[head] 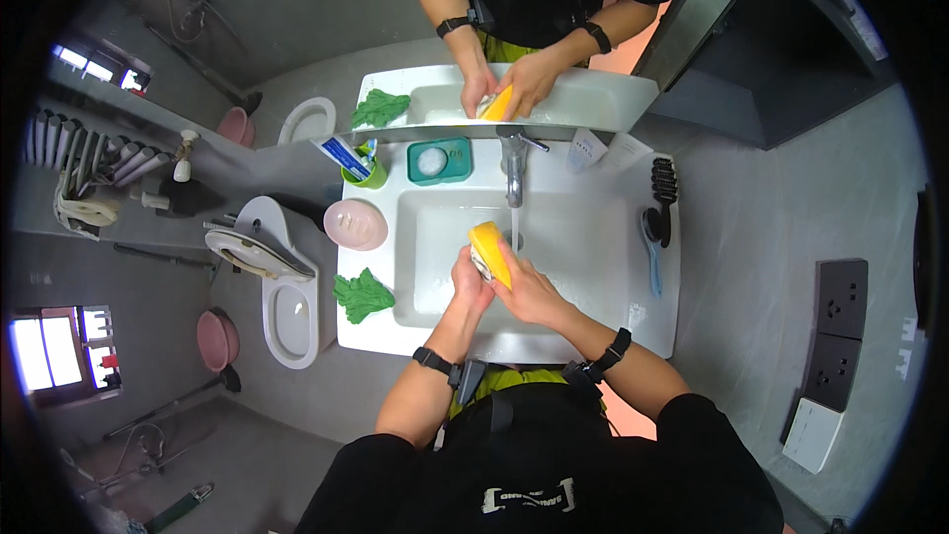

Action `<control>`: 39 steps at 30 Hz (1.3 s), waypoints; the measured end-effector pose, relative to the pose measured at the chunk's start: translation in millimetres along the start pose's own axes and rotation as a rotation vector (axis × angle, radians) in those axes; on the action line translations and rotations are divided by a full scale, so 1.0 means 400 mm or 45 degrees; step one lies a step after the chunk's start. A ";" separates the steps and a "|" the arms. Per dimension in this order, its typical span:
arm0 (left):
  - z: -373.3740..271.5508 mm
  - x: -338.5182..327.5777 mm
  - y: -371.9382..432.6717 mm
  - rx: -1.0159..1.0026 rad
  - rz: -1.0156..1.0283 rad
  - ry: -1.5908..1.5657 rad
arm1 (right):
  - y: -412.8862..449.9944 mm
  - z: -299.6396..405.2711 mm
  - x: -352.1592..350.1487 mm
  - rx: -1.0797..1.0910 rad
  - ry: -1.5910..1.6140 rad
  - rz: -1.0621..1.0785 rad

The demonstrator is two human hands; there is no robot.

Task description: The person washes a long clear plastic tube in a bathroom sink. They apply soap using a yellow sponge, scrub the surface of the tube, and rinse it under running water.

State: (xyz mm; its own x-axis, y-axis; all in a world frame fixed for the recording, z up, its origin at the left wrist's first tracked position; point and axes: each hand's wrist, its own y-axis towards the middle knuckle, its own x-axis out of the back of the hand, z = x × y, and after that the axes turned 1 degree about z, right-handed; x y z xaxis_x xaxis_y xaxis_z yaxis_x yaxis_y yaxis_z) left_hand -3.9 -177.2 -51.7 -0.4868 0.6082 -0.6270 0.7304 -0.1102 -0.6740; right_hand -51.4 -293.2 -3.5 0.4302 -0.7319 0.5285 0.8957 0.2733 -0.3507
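Note:
Both hands are over the white washbasin (593,267). My right hand (530,291) grips a yellow sponge (488,241) from its right side, fingers wrapped along it. Below and left, my left hand (471,280) holds a small whitish object with dark marks (480,262) against the sponge. Most of that object is hidden, so I cannot tell what it is. Water (515,228) runs in a thin stream from the chrome faucet (513,182), just beyond the sponge. The stream falls near the drain, apart from my fingers.
A green cup with toothpaste (377,176), a teal soap dish (440,179), a pink soap dish (356,225) and a crumpled green cloth (362,297) line the left rim. A black hairbrush (665,193) and a blue-handled brush (652,259) lie right. A mirror (334,7) rises behind.

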 end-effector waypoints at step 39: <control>0.000 0.008 -0.005 -0.102 -0.069 0.059 | -0.005 0.018 0.002 0.096 0.088 0.090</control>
State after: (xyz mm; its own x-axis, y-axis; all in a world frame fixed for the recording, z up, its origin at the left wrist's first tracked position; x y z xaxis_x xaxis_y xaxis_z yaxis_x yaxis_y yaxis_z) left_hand -6.8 -175.0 -52.4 -0.5056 0.6472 -0.5706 0.7403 -0.0143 -0.6722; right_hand -52.1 -289.9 3.5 0.4859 -0.7497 0.4492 0.8706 0.3699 -0.3244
